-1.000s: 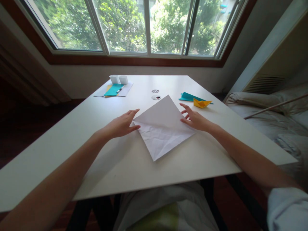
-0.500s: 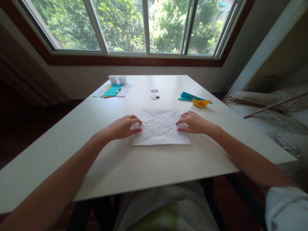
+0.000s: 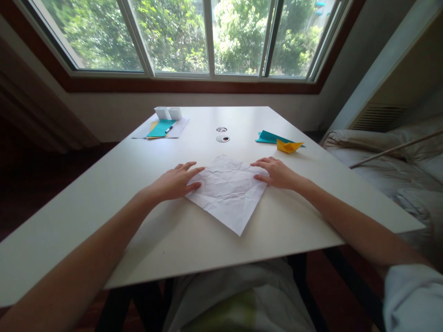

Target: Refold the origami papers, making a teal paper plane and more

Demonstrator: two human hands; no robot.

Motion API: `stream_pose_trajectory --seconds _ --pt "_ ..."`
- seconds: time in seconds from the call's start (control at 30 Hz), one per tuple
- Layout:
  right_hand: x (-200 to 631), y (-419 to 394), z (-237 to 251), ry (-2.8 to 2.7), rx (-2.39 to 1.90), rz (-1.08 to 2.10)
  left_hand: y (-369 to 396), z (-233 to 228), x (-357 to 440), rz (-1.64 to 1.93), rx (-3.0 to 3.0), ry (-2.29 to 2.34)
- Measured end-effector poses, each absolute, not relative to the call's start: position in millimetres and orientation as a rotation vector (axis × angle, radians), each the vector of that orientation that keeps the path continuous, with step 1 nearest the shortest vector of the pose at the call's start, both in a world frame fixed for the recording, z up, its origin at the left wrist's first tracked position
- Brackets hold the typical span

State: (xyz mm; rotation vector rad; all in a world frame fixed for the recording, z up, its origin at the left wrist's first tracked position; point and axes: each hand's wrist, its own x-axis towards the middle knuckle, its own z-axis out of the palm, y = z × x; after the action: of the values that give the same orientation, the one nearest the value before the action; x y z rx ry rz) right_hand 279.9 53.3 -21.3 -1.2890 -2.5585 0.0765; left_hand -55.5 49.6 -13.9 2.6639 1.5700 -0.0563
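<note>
A creased white sheet of paper (image 3: 230, 191) lies on the white table (image 3: 166, 251), turned so that one corner points toward me. At its left corner rests my left hand (image 3: 178, 180), fingers spread and touching the paper. My right hand (image 3: 277, 173) lies on the opposite corner, thumb and fingers apart, its fingertips on the sheet. Both hands are open, and the corners beneath them are partly hidden.
Back right, a yellow paper boat (image 3: 289, 146) stands before a folded teal paper (image 3: 273, 137). Back left are teal paper (image 3: 161, 128), a pen (image 3: 170, 127) and white box-like shapes (image 3: 168, 113). Round metal-rimmed fittings (image 3: 223, 138) sit in the tabletop.
The white paper has turned from lying square to me to a diamond position, one corner now nearer the table's front edge. Both hands have shifted only slightly.
</note>
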Motion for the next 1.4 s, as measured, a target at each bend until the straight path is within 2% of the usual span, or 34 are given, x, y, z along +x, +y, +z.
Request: stream_pose_trajectory --seconds 0.1,0.37,0.53,0.73,0.97,1.2,1.4 --pt "286 62 -28 -2.607 -1.358 0.096 53 -11 -58 0.003 2.578 1.677" --pt "282 60 -28 -2.614 -1.404 0.075 62 -2 -63 0.259 2.092 1.596" --pt "284 61 -31 -2.588 -1.410 0.088 63 -4 -68 0.297 1.907 1.456" --pt "289 66 -34 -2.536 -1.437 0.208 64 -5 -68 0.345 1.928 1.477" --pt "293 71 -33 -2.405 -1.393 0.484 65 -5 -69 0.413 1.923 1.448" --pt "296 72 -31 -2.389 -1.424 0.524 67 -9 -76 0.303 1.893 1.313" --pt "301 77 -27 -2.341 -1.397 0.546 68 -10 -75 0.343 1.920 1.260"
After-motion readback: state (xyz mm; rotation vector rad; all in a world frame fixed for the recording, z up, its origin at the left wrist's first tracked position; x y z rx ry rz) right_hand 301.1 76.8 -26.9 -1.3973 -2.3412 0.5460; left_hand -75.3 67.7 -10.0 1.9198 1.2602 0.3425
